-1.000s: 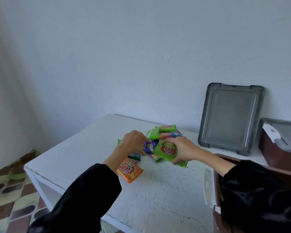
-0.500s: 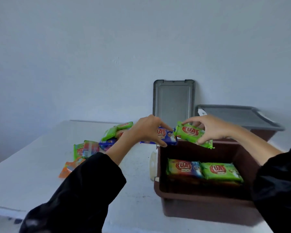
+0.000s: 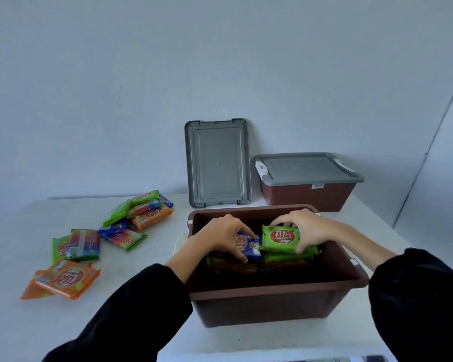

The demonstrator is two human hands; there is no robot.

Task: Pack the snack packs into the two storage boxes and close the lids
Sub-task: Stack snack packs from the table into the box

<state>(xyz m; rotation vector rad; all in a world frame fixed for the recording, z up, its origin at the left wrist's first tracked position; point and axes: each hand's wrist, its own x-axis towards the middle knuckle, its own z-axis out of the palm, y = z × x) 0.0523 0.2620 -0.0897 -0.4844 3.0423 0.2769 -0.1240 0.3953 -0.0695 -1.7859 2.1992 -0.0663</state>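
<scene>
An open brown storage box [image 3: 272, 296] stands in front of me on the white table. Inside it, my left hand [image 3: 221, 235] grips a blue snack pack [image 3: 249, 246], and my right hand [image 3: 306, 228] grips a green snack pack [image 3: 280, 237] beside it. Both packs sit low over other packs lying in the box. A second brown box [image 3: 309, 194] with its grey lid [image 3: 306, 167] on stands at the back right. A loose grey lid [image 3: 217, 163] leans upright against the wall.
Several loose snack packs lie on the table to the left: an orange one [image 3: 63, 279] nearest, a green and rainbow pair [image 3: 76, 245], and a pile [image 3: 139, 212] further back. The table's front edge runs just below the open box.
Both hands have carried their packs from the pile at the left, over the rim, and down into the open box. My view has swung right and downward.
</scene>
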